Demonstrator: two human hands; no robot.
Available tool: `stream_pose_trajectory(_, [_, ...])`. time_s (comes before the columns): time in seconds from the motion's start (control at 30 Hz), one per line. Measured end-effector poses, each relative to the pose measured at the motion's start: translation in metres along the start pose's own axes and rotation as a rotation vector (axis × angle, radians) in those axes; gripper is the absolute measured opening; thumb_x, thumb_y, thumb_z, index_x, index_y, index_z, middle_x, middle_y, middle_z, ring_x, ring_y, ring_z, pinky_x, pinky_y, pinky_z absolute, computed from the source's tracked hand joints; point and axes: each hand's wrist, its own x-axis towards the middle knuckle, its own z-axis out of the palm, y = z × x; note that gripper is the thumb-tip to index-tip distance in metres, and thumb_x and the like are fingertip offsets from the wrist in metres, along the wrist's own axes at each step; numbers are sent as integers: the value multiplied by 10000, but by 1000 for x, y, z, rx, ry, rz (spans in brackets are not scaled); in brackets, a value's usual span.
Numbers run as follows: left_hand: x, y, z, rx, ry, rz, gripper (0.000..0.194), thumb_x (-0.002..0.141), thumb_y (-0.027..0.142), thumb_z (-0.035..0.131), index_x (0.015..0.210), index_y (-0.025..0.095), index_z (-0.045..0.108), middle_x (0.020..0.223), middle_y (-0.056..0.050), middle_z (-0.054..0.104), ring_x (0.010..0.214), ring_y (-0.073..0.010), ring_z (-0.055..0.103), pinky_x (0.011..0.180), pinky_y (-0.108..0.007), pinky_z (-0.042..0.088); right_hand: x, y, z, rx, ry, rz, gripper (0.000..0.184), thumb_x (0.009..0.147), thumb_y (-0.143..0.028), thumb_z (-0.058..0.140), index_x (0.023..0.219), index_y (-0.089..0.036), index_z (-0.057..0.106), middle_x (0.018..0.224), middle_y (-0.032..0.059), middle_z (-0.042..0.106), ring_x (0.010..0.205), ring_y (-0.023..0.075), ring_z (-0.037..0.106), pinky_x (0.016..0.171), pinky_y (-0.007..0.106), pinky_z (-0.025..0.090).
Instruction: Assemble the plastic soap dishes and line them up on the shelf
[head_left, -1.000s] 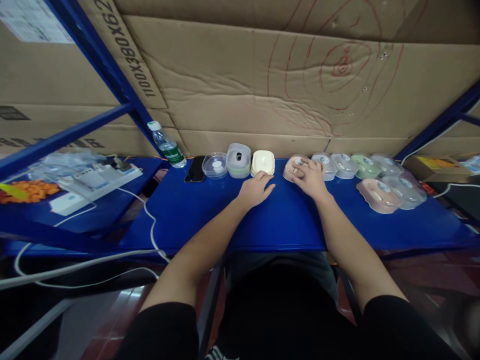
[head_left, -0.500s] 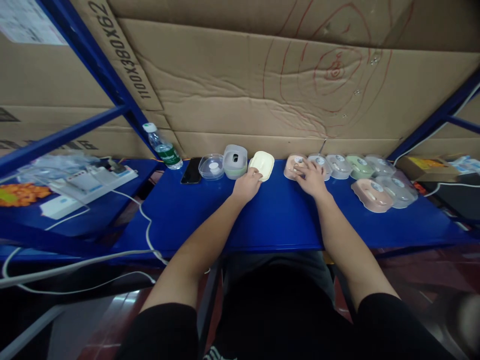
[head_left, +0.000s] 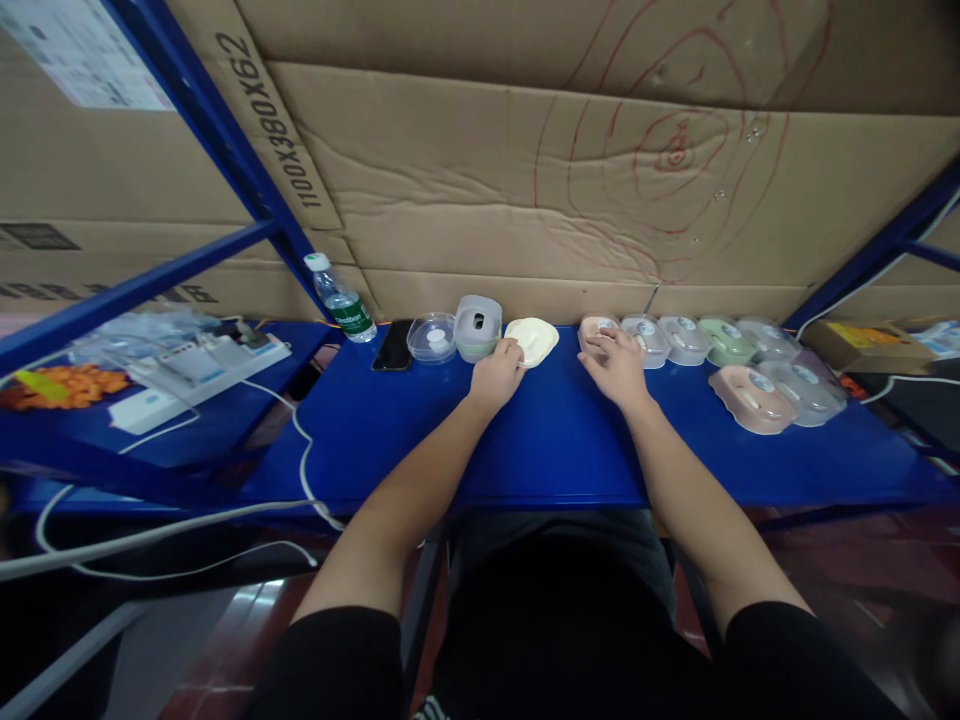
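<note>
My left hand (head_left: pixel 498 376) is closed on the near left edge of a shallow cream plastic piece with rounded corners (head_left: pixel 536 343), perhaps a lid or tray. Fingers spread, my right hand (head_left: pixel 618 366) lies over the near right side of a pink box with a clear lid (head_left: pixel 592 327) and touches it. Just left of the cream piece stands a stack of pale grey and green square containers (head_left: pixel 478 325) with a dark slot on top. A clear shallow container (head_left: pixel 433 338) sits farther left.
Several lidded boxes in grey, green and pink stand at the right, among them a pink box (head_left: pixel 752 398). A phone (head_left: pixel 392 346) and water bottle (head_left: pixel 350 312) are at the left. Cardboard (head_left: pixel 450 240) backs the blue table (head_left: pixel 555 450); a white cable (head_left: pixel 304 460) hangs at its left edge.
My left hand has taken hold of the cream piece, which was lying level, and tilted and turned it. My right hand stays at the pink box, shifted slightly toward its near side.
</note>
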Motion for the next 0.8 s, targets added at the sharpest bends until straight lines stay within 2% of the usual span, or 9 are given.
stream_pose_trajectory(0.27, [-4,1,-5,-129,84,-3,110,948,288,691,1029,221,656,1473,-78,558,1147,-237,677,864,-357,575,-2,-6,-2,82,-19,-49,386,961,-443,559,1210,-218,749,1338,154,661,1307,358,555,1096,565,431])
stream_pose_trajectory(0.37, [-12,2,-12,-186,128,73,126,915,270,733,938,205,628,1469,-83,570,1144,-228,678,877,-342,565,0,-7,-5,166,25,-83,421,984,-425,523,1295,-201,697,1321,159,664,1279,330,579,1082,523,469])
stream_pose_trajectory(0.47, [-18,4,-18,-412,146,177,222,878,277,769,876,199,561,1350,-87,665,927,-166,714,801,-307,559,1,-8,-9,289,72,-77,539,986,-424,504,1465,-181,560,1406,173,612,1192,298,627,965,457,550])
stream_pose_trajectory(0.53, [-18,5,-20,-659,100,144,269,875,317,761,884,208,515,1074,-59,750,653,-109,658,640,-269,527,1,-10,-11,349,49,-42,602,971,-465,524,1508,-194,510,1431,171,594,1051,271,669,839,419,583])
stream_pose_trajectory(0.6, [-16,5,-21,-893,25,50,291,894,379,721,915,224,476,746,20,697,467,-91,555,500,-234,445,0,-13,-13,383,-6,-2,560,960,-525,539,1421,-211,591,1310,142,671,906,242,676,765,391,574])
stream_pose_trajectory(0.67, [-12,1,-24,-1021,-55,-24,292,922,440,665,951,237,457,544,88,567,386,-104,502,440,-220,379,-2,-16,-16,398,-65,30,463,950,-578,551,1173,-207,716,1013,91,743,777,217,649,714,357,539])
stream_pose_trajectory(0.73, [-10,-5,-28,-982,-99,-60,276,949,483,606,967,240,476,467,106,492,365,-122,486,431,-223,348,-4,-20,-19,385,-116,49,447,930,-621,571,885,-202,721,742,43,687,679,193,601,657,323,481])
stream_pose_trajectory(0.8, [-10,-13,-33,-768,-93,-53,276,958,508,570,934,235,536,494,67,534,432,-142,538,468,-240,360,-5,-22,-21,341,-181,47,485,904,-647,592,714,-205,650,642,22,628,633,174,560,608,304,415])
